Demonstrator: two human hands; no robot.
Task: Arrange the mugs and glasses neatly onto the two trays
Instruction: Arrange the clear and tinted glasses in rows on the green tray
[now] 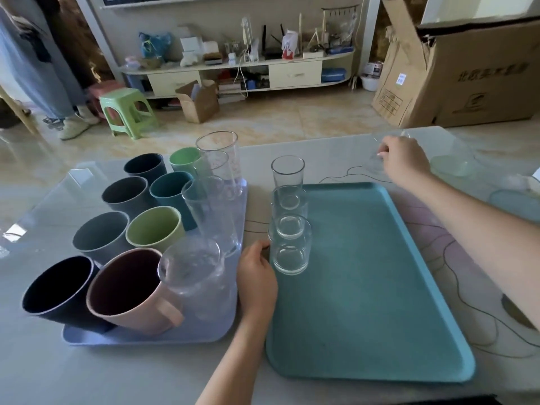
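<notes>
So your left hand sat in the gap between the two trays, fingers curled against the nearest short glass on the teal tray; grip looked narrow and touching that glass at its left side, though whether it really held it I couldn't tell; your right hand was way out past the far right corner of the teal tray, grip closed round a clear glass on the tabletop, glass blurry so hard to say more.

Teal tray had three short glasses in a column along its left edge; near one by your left hand, the middle glass just behind it, the far glass at the top left corner; the rest of the tray was bare teal.

The lilac tray on the left was packed; two columns of mugs, pink mug with its handle at the front, navy mug beside it, green mug and grey ones behind; tall glasses ran along its right edge, with a clear pitcher at the front of that row.
</notes>
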